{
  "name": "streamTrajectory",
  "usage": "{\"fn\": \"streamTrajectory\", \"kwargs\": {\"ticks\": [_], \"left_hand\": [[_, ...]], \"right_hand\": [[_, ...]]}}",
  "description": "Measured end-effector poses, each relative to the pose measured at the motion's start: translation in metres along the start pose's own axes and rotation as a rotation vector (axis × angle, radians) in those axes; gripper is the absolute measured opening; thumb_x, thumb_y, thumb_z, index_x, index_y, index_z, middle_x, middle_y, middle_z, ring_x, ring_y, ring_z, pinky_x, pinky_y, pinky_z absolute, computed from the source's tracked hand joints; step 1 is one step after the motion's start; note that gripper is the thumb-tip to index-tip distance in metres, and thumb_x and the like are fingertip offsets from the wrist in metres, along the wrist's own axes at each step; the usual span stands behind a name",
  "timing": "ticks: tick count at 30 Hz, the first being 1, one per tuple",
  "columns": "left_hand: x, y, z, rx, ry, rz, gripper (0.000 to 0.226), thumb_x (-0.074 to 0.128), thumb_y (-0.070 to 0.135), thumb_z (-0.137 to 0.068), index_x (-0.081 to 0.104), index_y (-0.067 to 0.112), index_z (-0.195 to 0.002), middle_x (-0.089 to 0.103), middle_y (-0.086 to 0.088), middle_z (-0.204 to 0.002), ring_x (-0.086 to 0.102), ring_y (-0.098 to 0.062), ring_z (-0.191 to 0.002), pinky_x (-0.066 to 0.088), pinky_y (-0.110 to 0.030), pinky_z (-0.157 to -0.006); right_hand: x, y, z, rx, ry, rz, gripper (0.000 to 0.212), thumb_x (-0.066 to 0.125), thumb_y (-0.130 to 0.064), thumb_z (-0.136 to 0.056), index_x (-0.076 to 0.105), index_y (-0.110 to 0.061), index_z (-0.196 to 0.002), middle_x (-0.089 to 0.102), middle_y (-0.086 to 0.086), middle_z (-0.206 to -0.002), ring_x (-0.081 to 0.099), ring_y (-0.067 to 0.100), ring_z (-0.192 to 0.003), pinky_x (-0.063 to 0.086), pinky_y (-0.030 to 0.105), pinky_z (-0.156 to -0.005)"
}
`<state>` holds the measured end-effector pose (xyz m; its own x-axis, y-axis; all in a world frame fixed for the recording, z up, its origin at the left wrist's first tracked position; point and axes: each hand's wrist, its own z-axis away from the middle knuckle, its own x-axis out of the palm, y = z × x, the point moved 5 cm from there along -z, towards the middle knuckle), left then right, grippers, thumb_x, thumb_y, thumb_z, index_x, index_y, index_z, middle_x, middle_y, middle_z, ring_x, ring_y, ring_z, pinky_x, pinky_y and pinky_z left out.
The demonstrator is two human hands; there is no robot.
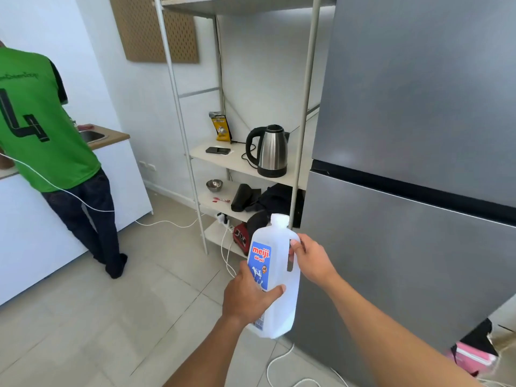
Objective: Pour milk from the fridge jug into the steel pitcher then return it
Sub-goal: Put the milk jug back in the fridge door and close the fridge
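The fridge (418, 135) is seen with both doors closed, and no steel pitcher is in view, so it cannot be told whether the pouring has been done or is yet to come. The jug (276, 275) is held in the air just in front of the lower fridge door, capped, tilted a little, and set on no surface. Its body is gripped by the left hand (248, 294) and its handle is grasped by the right hand (312, 258): either just fetched or due for return, it is judged, with the door to be opened if so.
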<state>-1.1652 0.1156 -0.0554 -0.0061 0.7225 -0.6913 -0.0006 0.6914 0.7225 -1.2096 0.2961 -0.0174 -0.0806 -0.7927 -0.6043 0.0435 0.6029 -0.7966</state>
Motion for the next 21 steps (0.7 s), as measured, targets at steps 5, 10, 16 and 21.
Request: {"fn": "streamTrajectory", "kwargs": {"ticks": [5,10,16,21], "left_hand": [[-0.016,0.013,-0.058,0.079,-0.032,-0.029,0.079,0.071,0.077,-0.059,0.034,0.033,-0.113,0.059,0.017,-0.101,0.064,-0.005,-0.086,0.059,-0.025,-0.076],[-0.035,0.045,-0.109,0.170,-0.037,-0.051,0.077,0.073,0.075,-0.061,0.034,0.032,-0.111,0.054,0.020,-0.096,0.060,-0.003,-0.082,0.052,-0.018,-0.068],[-0.043,0.084,-0.157,0.233,-0.029,-0.022,0.074,0.073,0.073,-0.062,0.034,0.029,-0.106,0.054,0.019,-0.092,0.056,0.002,-0.074,0.042,-0.014,-0.057],[-0.039,0.105,-0.177,0.242,-0.007,0.016,0.071,0.074,0.070,-0.066,0.035,0.026,-0.106,0.057,0.017,-0.092,0.056,0.002,-0.071,0.036,-0.013,-0.051]], "right_hand": [[-0.014,-0.018,-0.038,0.002,0.049,0.009,0.025,0.035,-0.035,-0.103,0.055,-0.024,-0.114,0.064,-0.006,-0.092,0.060,0.010,-0.083,0.045,0.017,-0.064],[-0.039,-0.037,-0.080,-0.003,0.128,0.035,0.027,0.038,-0.035,-0.103,0.057,-0.023,-0.117,0.066,-0.005,-0.101,0.064,0.014,-0.088,0.049,0.024,-0.073],[-0.072,-0.050,-0.122,0.049,0.306,-0.004,0.031,0.043,-0.036,-0.101,0.066,-0.016,-0.096,0.068,-0.003,-0.087,0.064,0.010,-0.073,0.054,0.023,-0.065],[-0.085,-0.062,-0.137,0.036,0.384,0.111,0.030,0.038,-0.033,-0.103,0.061,-0.016,-0.110,0.066,0.000,-0.100,0.061,0.015,-0.083,0.049,0.024,-0.068]]}}
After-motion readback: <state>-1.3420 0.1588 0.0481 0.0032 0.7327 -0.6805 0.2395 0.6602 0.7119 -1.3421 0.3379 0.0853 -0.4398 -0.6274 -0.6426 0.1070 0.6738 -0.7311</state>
